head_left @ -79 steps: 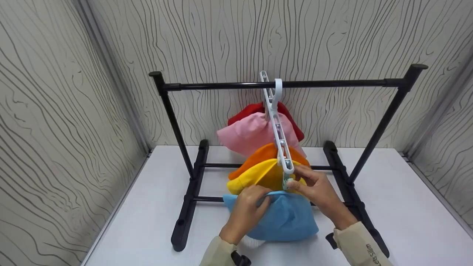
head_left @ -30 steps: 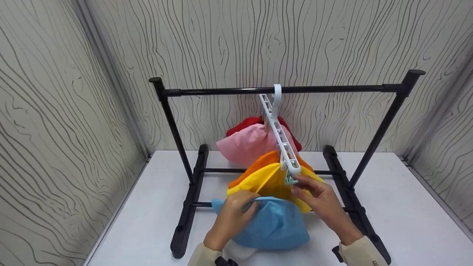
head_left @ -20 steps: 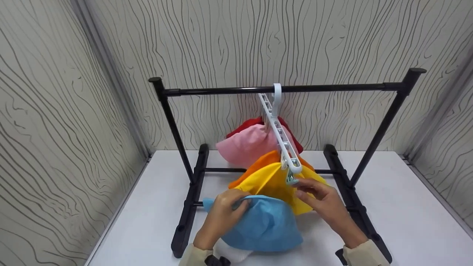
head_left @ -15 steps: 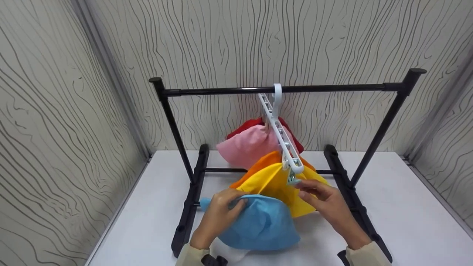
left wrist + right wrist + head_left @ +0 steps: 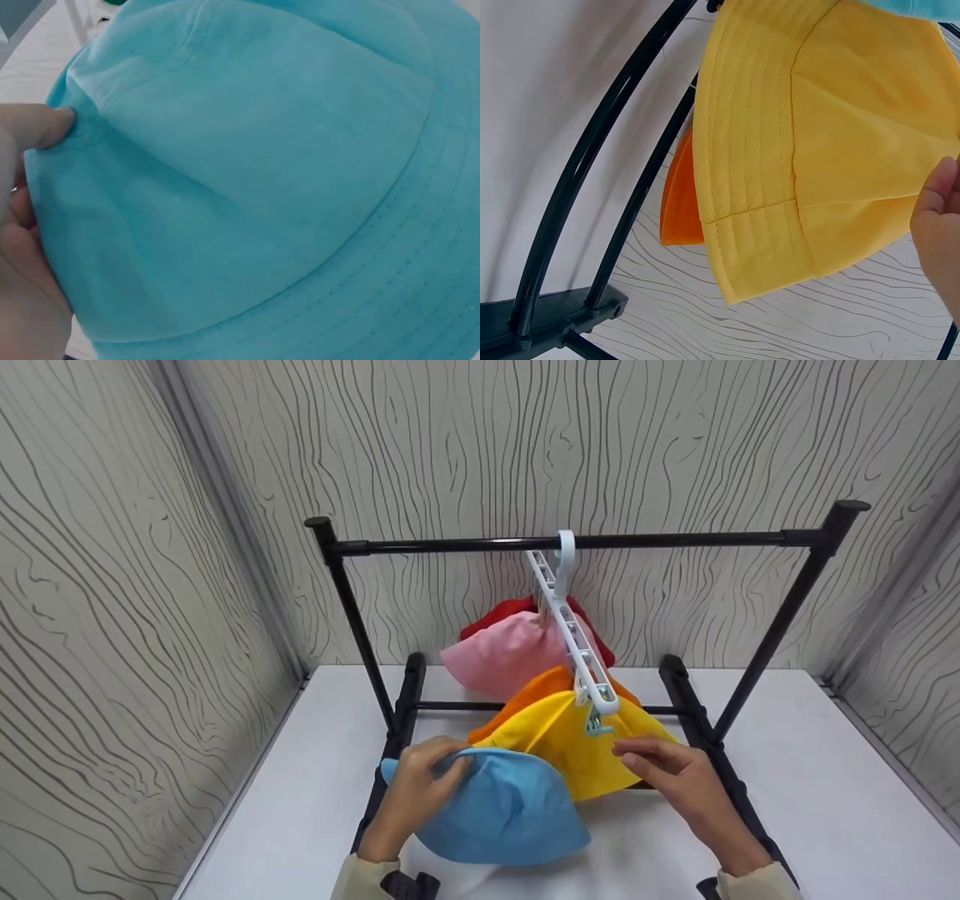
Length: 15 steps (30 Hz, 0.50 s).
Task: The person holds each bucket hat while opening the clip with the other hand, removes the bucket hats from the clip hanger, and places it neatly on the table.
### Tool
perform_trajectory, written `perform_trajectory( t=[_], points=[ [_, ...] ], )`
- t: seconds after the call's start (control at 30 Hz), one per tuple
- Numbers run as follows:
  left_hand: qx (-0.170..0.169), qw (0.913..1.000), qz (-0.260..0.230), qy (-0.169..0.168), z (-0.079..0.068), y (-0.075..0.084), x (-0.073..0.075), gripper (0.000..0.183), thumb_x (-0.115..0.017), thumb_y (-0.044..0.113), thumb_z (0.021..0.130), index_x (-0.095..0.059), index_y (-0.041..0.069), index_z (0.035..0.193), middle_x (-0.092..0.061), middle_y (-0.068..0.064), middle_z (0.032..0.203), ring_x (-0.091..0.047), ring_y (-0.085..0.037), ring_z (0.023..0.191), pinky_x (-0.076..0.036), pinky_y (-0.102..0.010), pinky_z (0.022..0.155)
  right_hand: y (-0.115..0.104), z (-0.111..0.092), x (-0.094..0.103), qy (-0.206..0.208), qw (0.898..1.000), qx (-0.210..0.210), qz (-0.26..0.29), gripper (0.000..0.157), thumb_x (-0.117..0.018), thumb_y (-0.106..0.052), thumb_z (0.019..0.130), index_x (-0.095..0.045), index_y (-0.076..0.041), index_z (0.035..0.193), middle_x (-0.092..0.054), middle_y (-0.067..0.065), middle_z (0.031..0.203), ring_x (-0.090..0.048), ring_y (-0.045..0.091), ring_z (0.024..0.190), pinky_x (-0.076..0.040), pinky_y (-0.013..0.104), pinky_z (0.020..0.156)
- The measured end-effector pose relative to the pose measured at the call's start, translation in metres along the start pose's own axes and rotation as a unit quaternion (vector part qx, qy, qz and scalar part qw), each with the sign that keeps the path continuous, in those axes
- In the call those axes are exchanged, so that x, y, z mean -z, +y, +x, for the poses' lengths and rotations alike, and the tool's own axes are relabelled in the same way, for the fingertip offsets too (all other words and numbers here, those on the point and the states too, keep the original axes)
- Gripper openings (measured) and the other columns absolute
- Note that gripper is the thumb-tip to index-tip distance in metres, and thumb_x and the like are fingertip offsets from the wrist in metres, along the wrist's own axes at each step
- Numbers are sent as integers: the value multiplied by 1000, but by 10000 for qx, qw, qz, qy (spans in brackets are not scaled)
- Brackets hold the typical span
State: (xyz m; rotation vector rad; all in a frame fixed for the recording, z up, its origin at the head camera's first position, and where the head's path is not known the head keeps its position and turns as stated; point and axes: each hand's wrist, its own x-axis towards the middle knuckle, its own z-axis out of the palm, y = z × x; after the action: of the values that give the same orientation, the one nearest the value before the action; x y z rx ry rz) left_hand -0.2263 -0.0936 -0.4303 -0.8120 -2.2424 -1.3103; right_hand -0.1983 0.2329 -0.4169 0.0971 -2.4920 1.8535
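My left hand (image 5: 416, 795) pinches a light blue bucket hat (image 5: 514, 810) by its crown, between thumb and fingers. In the left wrist view the hat's crown and stitched brim fill most of the picture. My right hand (image 5: 690, 791) holds nothing; its thumb and fingertips are just right of and below a pale green clip (image 5: 597, 726) at the near end of a white clip hanger (image 5: 581, 652). Behind that clip hangs a yellow bucket hat (image 5: 551, 727), whose brim shows large in the right wrist view. The blue hat overlaps the yellow one's lower left.
Farther along the hanger are an orange hat (image 5: 521, 705), a pink hat (image 5: 499, 656) and a red hat (image 5: 495, 611). The hanger hooks over the crossbar (image 5: 675, 540) of a black rack standing on a white table (image 5: 285, 780). Patterned walls enclose the sides and back.
The left hand has moved left with the blue hat, away from the hanger. The right hand, formerly at the clip, has come off it to the lower right.
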Motion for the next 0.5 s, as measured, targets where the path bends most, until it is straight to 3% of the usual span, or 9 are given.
perform_trajectory(
  t=[0.27, 0.5],
  points=[
    [181, 9998, -18, 110, -1, 19, 20, 13, -63, -3, 81, -68, 4, 90, -68, -4, 86, -64, -14, 80, -52, -27, 77, 5, -2, 2, 169, 9997, -174, -75, 40, -62, -37, 83, -63, -9, 112, -64, 0, 108, -57, 15, 100, -46, 21, 87],
    [231, 9989, 181, 354, -7, -6, 26, 12, -65, 4, 82, -69, 12, 89, -67, 6, 86, -63, -7, 80, -52, -24, 74, 10, -2, 4, 151, 9992, -254, 270, 39, -62, -31, 84, -62, -4, 112, -65, 4, 107, -57, 25, 103, -46, 19, 85]
  ],
)
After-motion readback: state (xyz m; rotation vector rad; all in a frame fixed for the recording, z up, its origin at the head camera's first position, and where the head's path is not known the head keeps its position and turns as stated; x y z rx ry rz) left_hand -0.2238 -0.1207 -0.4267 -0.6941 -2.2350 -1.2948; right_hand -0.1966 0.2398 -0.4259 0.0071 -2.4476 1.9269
